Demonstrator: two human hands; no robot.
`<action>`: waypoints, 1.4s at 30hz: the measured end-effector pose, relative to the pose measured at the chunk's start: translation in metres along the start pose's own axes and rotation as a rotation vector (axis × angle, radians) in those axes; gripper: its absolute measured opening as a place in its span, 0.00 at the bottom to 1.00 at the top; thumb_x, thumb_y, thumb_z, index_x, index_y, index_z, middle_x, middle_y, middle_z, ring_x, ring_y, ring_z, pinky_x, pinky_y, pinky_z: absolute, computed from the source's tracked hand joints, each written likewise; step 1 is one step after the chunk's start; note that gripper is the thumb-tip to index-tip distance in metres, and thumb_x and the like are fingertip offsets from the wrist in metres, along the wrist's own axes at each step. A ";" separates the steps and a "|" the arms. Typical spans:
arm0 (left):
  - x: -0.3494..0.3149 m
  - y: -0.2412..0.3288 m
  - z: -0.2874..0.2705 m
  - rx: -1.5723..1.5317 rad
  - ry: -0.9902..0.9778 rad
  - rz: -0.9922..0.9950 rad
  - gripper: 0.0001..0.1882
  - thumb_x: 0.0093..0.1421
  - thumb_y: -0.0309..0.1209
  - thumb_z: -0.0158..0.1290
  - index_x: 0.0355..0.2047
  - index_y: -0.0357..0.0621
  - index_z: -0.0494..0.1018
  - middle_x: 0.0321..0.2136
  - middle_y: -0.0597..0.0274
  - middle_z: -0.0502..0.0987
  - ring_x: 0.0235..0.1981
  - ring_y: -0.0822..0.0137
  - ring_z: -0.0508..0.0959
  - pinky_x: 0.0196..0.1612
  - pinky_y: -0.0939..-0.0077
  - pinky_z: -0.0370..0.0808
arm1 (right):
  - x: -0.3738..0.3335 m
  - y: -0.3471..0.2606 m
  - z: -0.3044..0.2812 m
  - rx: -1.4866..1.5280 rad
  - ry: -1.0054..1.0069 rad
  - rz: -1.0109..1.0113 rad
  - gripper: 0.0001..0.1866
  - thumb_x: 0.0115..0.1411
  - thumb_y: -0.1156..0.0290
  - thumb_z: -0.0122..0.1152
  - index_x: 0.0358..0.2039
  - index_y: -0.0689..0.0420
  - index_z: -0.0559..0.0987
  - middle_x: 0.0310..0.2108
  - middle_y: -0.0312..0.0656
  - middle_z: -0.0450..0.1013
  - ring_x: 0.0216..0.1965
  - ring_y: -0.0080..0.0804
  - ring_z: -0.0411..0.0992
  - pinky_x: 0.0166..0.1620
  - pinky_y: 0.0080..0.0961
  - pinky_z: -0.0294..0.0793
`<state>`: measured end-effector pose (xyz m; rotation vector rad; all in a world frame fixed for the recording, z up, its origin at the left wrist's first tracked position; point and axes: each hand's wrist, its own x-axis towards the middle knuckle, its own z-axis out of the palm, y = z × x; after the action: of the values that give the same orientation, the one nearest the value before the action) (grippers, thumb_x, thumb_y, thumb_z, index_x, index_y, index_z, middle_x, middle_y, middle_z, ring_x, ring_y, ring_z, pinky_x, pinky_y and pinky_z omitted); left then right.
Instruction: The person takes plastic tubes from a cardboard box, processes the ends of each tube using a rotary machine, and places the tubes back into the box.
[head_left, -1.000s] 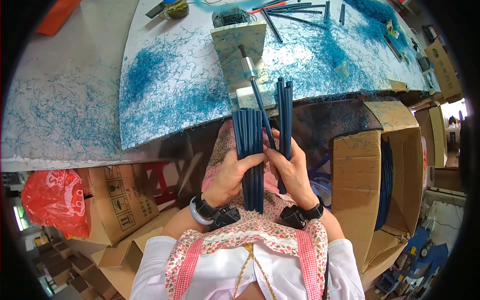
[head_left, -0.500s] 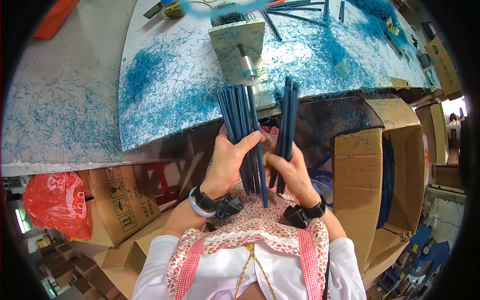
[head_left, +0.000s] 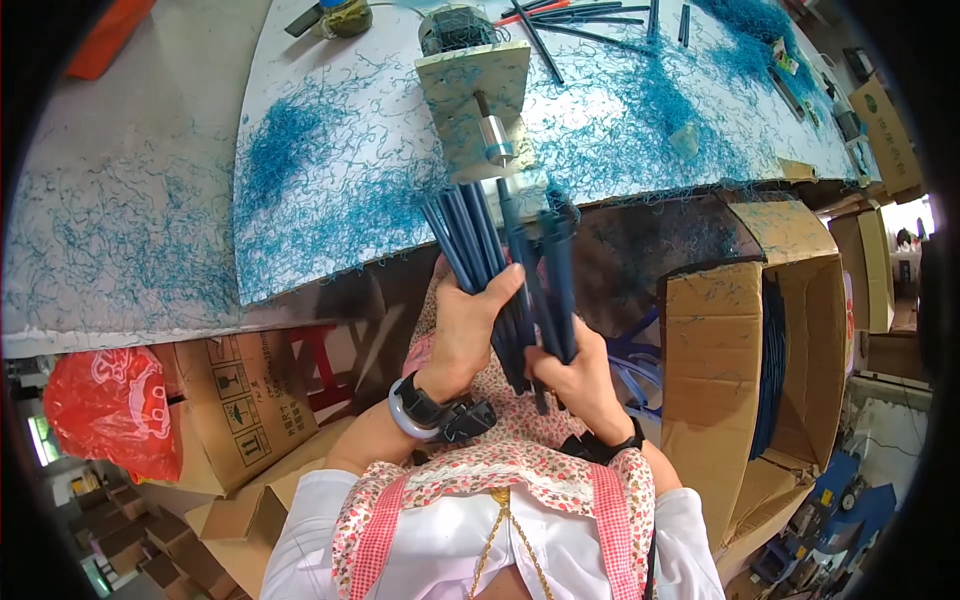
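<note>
My left hand (head_left: 466, 325) is closed around a bundle of slim dark blue rods (head_left: 464, 235), its thumb pressed across them. My right hand (head_left: 580, 378) grips a second, smaller bundle of dark blue rods (head_left: 558, 285), blurred by motion. Between the two bundles one rod (head_left: 508, 212) stands apart, its top just below the tip of a metal spindle (head_left: 496, 140); whether they touch I cannot tell. The lower ends of both bundles come close together in front of the flowered apron (head_left: 500, 440). The spindle juts toward me from a motor (head_left: 458, 30) behind an upright plate (head_left: 472, 75).
Curly blue shavings (head_left: 285, 140) litter the white table (head_left: 345, 85). Loose rods (head_left: 600, 18) lie at its far side. An open cardboard box (head_left: 712, 370) holding dark rods stands at right. At left are a carton (head_left: 240, 400) and a red plastic bag (head_left: 110, 415).
My right hand has drawn its bundle down and left, toward the left-hand bundle. My left hand has shifted slightly nearer to me, still gripping its rods.
</note>
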<state>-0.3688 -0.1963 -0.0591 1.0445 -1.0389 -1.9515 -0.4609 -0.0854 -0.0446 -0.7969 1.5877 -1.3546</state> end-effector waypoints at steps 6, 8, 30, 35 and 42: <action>-0.002 0.007 0.008 -0.106 -0.142 -0.019 0.14 0.57 0.33 0.58 0.39 0.37 0.71 0.32 0.63 0.77 0.30 0.73 0.77 0.35 0.78 0.76 | 0.000 -0.014 0.001 0.150 -0.012 0.131 0.13 0.53 0.77 0.58 0.41 0.61 0.74 0.21 0.34 0.70 0.20 0.18 0.67 0.24 0.18 0.67; 0.006 0.004 0.005 -0.053 -0.139 -0.044 0.14 0.57 0.32 0.58 0.39 0.37 0.71 0.32 0.64 0.77 0.30 0.74 0.77 0.36 0.78 0.76 | 0.007 -0.011 0.001 0.165 -0.012 0.129 0.11 0.53 0.77 0.57 0.39 0.61 0.74 0.21 0.33 0.70 0.20 0.17 0.67 0.24 0.18 0.67; -0.006 0.010 -0.009 0.011 -0.118 -0.085 0.12 0.56 0.28 0.57 0.40 0.40 0.74 0.31 0.65 0.77 0.32 0.75 0.76 0.35 0.82 0.73 | 0.022 -0.005 -0.013 0.062 -0.036 0.114 0.12 0.54 0.76 0.57 0.40 0.61 0.76 0.20 0.30 0.68 0.22 0.14 0.64 0.25 0.16 0.63; 0.003 0.013 -0.005 0.003 -0.121 -0.021 0.11 0.56 0.29 0.58 0.39 0.40 0.74 0.29 0.65 0.77 0.29 0.75 0.76 0.34 0.82 0.73 | 0.010 -0.011 -0.010 0.133 -0.041 0.161 0.12 0.54 0.77 0.57 0.40 0.61 0.76 0.21 0.30 0.69 0.21 0.14 0.63 0.24 0.16 0.63; 0.000 0.014 -0.003 0.000 -0.106 -0.044 0.11 0.56 0.30 0.58 0.37 0.40 0.74 0.28 0.65 0.77 0.28 0.74 0.76 0.32 0.81 0.72 | 0.025 0.002 -0.012 0.127 -0.071 0.025 0.13 0.54 0.76 0.57 0.41 0.62 0.74 0.21 0.32 0.69 0.22 0.15 0.65 0.25 0.15 0.64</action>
<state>-0.3636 -0.2033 -0.0475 0.9805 -1.0809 -2.0610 -0.4814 -0.1019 -0.0518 -0.7376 1.4367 -1.3798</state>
